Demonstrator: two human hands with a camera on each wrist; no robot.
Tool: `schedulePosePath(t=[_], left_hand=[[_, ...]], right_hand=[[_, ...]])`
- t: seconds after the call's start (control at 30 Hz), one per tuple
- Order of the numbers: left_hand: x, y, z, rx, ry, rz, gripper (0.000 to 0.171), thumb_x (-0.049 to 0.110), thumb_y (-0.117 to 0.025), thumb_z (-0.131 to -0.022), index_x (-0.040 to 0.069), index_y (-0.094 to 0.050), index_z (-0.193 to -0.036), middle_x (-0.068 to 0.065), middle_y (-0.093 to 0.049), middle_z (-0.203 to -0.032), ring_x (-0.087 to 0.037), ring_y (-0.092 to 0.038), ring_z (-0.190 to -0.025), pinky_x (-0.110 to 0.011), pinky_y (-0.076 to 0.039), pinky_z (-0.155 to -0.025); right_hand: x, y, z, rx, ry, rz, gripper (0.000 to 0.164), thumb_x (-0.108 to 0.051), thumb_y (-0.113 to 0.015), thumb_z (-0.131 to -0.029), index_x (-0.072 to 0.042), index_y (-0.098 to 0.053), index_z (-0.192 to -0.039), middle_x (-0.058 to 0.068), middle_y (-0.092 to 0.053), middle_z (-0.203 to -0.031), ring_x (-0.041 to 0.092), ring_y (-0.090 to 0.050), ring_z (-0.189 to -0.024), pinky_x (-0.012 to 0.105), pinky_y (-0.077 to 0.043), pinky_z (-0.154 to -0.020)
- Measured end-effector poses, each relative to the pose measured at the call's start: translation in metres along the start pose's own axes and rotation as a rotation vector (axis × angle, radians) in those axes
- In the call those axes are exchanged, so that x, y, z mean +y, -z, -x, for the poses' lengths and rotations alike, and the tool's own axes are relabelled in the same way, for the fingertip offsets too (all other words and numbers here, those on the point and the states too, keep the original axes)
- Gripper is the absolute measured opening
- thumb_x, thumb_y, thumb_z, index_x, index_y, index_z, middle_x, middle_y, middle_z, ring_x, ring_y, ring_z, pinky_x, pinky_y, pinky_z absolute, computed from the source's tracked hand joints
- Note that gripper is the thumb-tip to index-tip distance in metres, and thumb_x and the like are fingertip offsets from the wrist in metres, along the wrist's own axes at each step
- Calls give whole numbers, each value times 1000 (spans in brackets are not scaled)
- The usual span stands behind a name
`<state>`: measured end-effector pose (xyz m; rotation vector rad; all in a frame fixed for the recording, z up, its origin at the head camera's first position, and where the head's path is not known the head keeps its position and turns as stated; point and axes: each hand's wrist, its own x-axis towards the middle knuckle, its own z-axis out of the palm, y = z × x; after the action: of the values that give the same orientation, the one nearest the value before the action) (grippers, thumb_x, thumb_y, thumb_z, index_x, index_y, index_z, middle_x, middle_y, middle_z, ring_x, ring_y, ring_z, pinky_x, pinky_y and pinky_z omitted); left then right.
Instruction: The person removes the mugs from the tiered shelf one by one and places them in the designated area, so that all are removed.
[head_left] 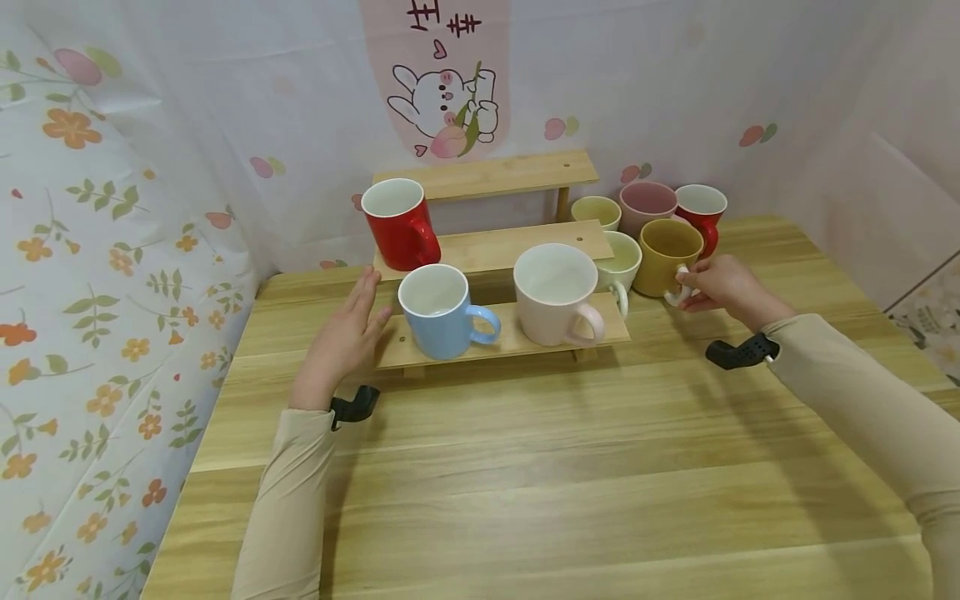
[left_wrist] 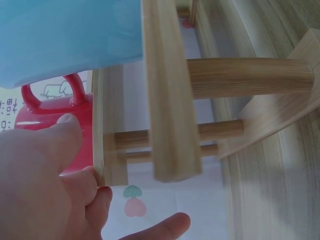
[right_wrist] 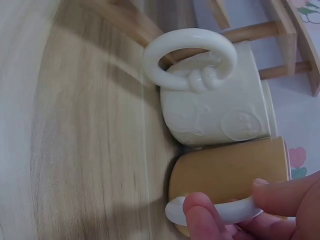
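My right hand pinches the white handle of a mustard-brown mug, which stands on the table at the right. Beside it is a cream mug with a white loop handle and a raised pattern. My left hand touches the left end of a tiered wooden rack with its fingers extended. Close to those fingers, a red mug sits on the middle shelf. On the lowest shelf stand a light blue mug and a wide pale pink mug.
Behind the brown mug are a pink mug, another red mug and a pale yellow mug. The rack's top shelf runs along a patterned cloth backdrop. Wooden table surface stretches in front.
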<state>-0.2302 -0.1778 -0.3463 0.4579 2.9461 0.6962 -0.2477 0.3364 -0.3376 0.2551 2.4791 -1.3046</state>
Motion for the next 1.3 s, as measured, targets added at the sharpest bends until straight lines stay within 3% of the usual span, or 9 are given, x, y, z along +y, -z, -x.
schedulePosePath(t=[0.27,0.47,0.6,0.83,1.13,1.3], left_hand=[[0,0,1,0,-11,9,66,39,-35,-103,13,-3,-155,-4,2,-162,-34,-17,-146,-56,-23,-114],[-1,0,-1,-5,-14,7,66,39,-34,-103,13,-3,-155,-4,2,-162,-34,-17,-146,-56,-23,-114],[-1,0,-1,-3,-12,12,65,38,-35,-103,14,-3,-155,-5,1,-162,-34,-17,-146,-55,-23,-114],[-3,0,-3,-6,-11,11,65,38,-35,-104,13,-3,-155,-6,1,-162,-33,-15,-147,-54,-22,-115],[-3,0,-2,1,-8,14,64,34,-35,-104,14,-3,-155,-6,0,-162,-34,-18,-146,-55,-24,-114],[-2,0,-1,8,-21,12,62,32,-35,-104,12,-5,-155,-6,0,-162,-34,-19,-145,-54,-23,-115]], right_hand=[[-1,1,1,-3,-2,-38,25,-15,-53,-97,8,-45,-96,-3,-56,-80,6,-66,-62,26,-59,-66],[-9,5,9,-14,-35,-46,26,-20,-53,-97,4,-43,-97,1,-48,-88,7,-67,-63,26,-59,-66],[-20,7,13,-60,-35,-29,29,-23,-52,-99,4,-41,-100,5,-46,-90,8,-67,-65,26,-59,-67],[-42,4,15,-118,12,36,35,-24,-53,-99,7,-43,-111,2,-58,-87,12,-68,-67,28,-59,-68],[-77,-4,19,-129,46,30,19,-18,-54,-97,0,-51,-97,-1,-57,-86,13,-68,-67,27,-59,-65],[-93,-8,20,-142,57,68,20,-20,-53,-98,-3,-54,-89,2,-55,-80,13,-68,-66,28,-59,-64]])
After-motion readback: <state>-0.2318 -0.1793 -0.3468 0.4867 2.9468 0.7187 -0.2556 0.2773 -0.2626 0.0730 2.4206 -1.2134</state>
